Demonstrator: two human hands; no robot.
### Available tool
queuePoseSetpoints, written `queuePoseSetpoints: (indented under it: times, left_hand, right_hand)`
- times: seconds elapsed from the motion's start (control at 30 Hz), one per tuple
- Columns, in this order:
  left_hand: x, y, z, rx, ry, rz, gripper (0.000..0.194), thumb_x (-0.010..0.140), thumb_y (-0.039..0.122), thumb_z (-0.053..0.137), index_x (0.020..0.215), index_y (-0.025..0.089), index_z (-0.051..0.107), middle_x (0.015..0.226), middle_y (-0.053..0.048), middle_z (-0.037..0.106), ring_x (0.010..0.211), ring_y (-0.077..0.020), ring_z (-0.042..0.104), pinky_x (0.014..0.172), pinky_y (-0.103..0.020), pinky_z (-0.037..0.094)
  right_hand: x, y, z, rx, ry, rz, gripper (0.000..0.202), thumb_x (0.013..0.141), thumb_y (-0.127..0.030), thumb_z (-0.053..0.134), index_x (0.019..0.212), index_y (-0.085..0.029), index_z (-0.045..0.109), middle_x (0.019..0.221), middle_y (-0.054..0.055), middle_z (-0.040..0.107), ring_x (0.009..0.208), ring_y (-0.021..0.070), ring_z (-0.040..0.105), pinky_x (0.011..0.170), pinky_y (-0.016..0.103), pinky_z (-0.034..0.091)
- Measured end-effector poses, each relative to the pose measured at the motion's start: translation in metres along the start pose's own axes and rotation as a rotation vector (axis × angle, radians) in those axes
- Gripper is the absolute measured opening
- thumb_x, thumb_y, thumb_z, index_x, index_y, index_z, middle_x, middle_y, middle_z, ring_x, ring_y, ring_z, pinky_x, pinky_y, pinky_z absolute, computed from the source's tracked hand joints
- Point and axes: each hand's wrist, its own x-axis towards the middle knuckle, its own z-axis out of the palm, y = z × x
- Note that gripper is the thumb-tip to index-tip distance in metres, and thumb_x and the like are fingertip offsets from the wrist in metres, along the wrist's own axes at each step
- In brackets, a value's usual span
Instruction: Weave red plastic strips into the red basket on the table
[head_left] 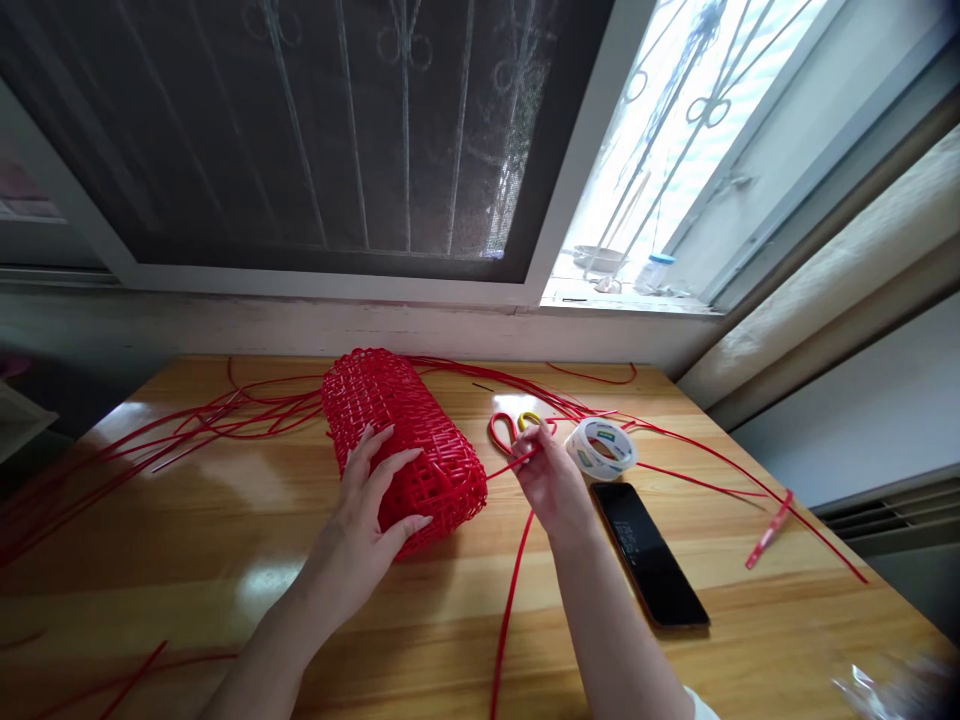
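Note:
A red woven basket (405, 430) lies on its side on the wooden table, its weave made of thin glossy strands. My left hand (367, 500) rests against its near side, fingers spread and thumb apart. Between the closed fingers of my right hand (551, 475) is a red plastic strand (504, 468) that runs out from the basket's right end. From below that hand, a length of strand hangs down toward the front of the table. Just behind my right fingers lie scissors with red and yellow handles (501, 432); their blades are hidden.
A roll of clear tape (602, 448) and a black phone (651, 555) lie right of my right hand. Loose red strands (247, 400) stretch across the table's left and back. A small red-and-clear piece (769, 530) lies at the right. Beyond stands a window (337, 285).

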Motion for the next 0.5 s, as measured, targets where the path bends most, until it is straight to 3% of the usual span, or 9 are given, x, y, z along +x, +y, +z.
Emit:
queuePoseSetpoints:
  times: [0.27,0.33,0.4,0.5]
  left_hand:
    - [0.002,-0.004,-0.005,-0.011,-0.028,-0.040,0.056,0.082,0.027,0.058,0.132,0.034,0.034,0.147,-0.003,0.019,0.138,-0.0232,0.015,0.109,-0.051,0.025]
    - [0.002,-0.003,-0.006,0.009,-0.041,-0.061,0.061,0.080,0.027,0.060,0.134,0.033,0.032,0.148,-0.003,0.018,0.138,-0.0236,0.015,0.109,-0.051,0.024]
    - [0.002,-0.001,-0.007,0.008,-0.023,-0.055,0.064,0.077,0.030,0.063,0.134,0.032,0.033,0.147,-0.003,0.019,0.137,-0.0238,0.018,0.109,-0.050,0.024]
    - [0.002,0.006,-0.012,-0.097,0.138,-0.069,0.047,0.079,0.035,0.062,0.124,0.030,0.046,0.140,-0.004,0.033,0.131,-0.0213,0.031,0.109,-0.045,0.027]
  right_hand:
    - [0.008,-0.032,-0.014,0.074,0.210,-0.126,0.025,0.082,-0.039,0.059,0.070,-0.017,0.059,0.059,-0.002,0.057,0.051,0.0071,0.053,0.048,0.018,0.045]
    - [0.001,-0.031,-0.005,0.045,0.151,-0.085,0.026,0.081,-0.040,0.060,0.071,-0.015,0.062,0.058,-0.001,0.059,0.051,0.0078,0.055,0.045,0.017,0.044]
    - [-0.014,-0.025,0.011,0.003,0.013,-0.012,0.029,0.077,-0.043,0.064,0.072,-0.014,0.065,0.058,0.001,0.062,0.052,0.0080,0.056,0.045,0.015,0.043]
    - [-0.045,-0.011,0.040,-0.042,-0.227,0.119,0.032,0.072,-0.047,0.068,0.071,-0.015,0.067,0.057,0.001,0.065,0.042,0.0053,0.052,0.041,0.014,0.040]
